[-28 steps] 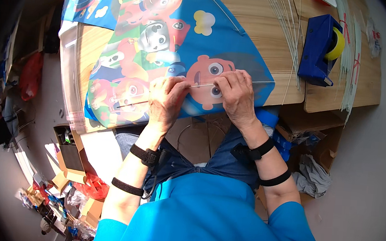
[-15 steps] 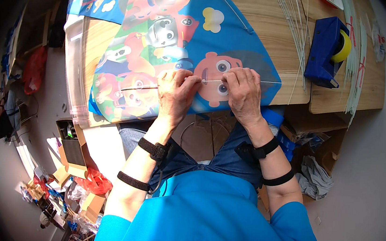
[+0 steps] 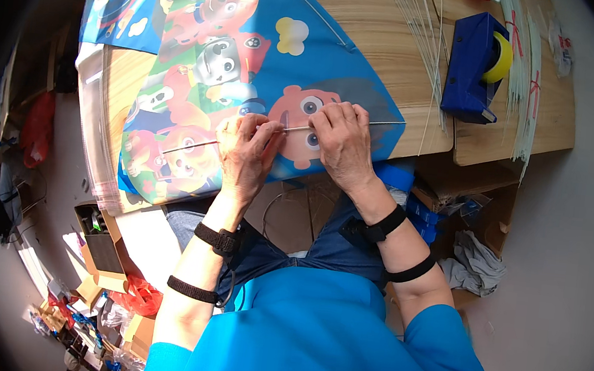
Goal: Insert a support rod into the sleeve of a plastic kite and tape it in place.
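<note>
A blue kite [image 3: 338,70] printed with cartoon figures lies spread over the wooden table, its pointed corner toward the right. Across its near part runs a thin rod [image 3: 296,127], dark toward the left and pale at the right corner. My left hand [image 3: 243,158] is closed on the rod near its middle, fingertips pinched. Close by on the right, my right hand [image 3: 345,143] also pinches the rod, over a printed face. Another thin rod [image 3: 322,18] lies along the kite's far right edge. Whether the near rod sits in a sleeve is hidden by my fingers.
A blue tape dispenser [image 3: 468,73] with a yellow roll stands on the table at right. Loose thin rods [image 3: 427,47] lie beside it, and bundled pale strips [image 3: 530,101] lie farther right. An open cardboard box [image 3: 114,268] is at lower left.
The whole view has shifted, so kite and table appear farther left. My hands stay pinched on the rod, still close together; more of its dark length shows between them.
</note>
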Demonstrator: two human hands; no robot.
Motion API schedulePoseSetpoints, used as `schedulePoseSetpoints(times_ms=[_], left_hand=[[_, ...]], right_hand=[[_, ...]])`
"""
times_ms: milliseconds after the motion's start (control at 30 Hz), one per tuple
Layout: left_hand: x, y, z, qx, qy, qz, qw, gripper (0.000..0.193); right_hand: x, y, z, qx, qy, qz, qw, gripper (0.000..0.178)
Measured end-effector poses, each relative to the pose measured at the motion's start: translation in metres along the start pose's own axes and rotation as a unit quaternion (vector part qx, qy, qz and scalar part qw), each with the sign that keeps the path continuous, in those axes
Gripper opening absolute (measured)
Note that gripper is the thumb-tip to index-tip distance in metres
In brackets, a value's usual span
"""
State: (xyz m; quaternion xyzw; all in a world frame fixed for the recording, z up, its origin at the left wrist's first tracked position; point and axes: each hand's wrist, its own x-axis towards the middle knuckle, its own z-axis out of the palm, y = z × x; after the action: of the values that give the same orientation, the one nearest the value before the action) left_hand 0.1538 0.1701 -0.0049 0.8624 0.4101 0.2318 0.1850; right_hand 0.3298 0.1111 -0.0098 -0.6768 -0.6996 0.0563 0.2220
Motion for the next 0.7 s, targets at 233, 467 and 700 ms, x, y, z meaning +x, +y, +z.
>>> schedulePoseSetpoints(times_ms=[233,467,700], left_hand=[[-0.0025,-0.0037,0.0038,0.0,0.0,-0.007,1.0,0.013],[0.0017,0.0029,0.0006,-0.004,-0.001,-0.005,1.0,0.014],[0.0022,0.0046,-0.0011,0.0,0.006,0.002,1.0,0.013]], right_hand=[[0.0012,-0.0036,0.0033,0.003,0.023,0.0,1.0,0.012],[-0.0005,-0.0016,0.0076,0.012,0.027,0.01,1.0,0.01],[0.0013,-0.0048,0.0072,0.04,0.015,0.032,0.999,0.008]])
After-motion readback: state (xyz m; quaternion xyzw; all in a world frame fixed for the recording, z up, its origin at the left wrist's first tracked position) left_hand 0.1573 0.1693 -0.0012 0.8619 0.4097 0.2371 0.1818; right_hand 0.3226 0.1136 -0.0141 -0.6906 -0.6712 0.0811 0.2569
